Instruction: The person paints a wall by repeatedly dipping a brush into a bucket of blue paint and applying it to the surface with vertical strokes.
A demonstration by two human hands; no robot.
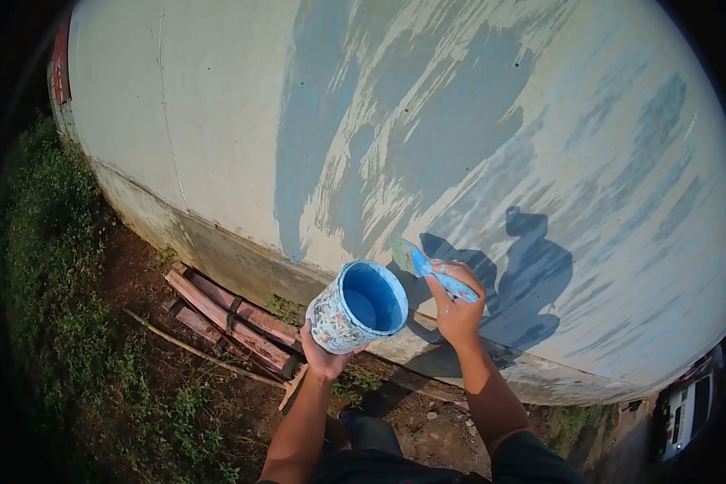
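My left hand (328, 360) grips a paint-spattered bucket (336, 319) from below and the side; blue paint (361, 307) shows inside it. Just right of the bucket, my right hand (461, 308) is closed around the blue-smeared handle of a paintbrush (415, 260). Its bristles point up and left, between the bucket's rim and the wall. In front of me stands a pale wall (218, 121) with broad, uneven grey-blue strokes (460, 105) over its middle and right. My shadow (534, 270) falls on the wall beside the brush.
Reddish beams (234, 310) lie stacked along the foot of the wall at left, near a long thin stick (202, 352). Green weeds (56, 226) cover the ground further left. A white vehicle (689, 415) stands at the far lower right.
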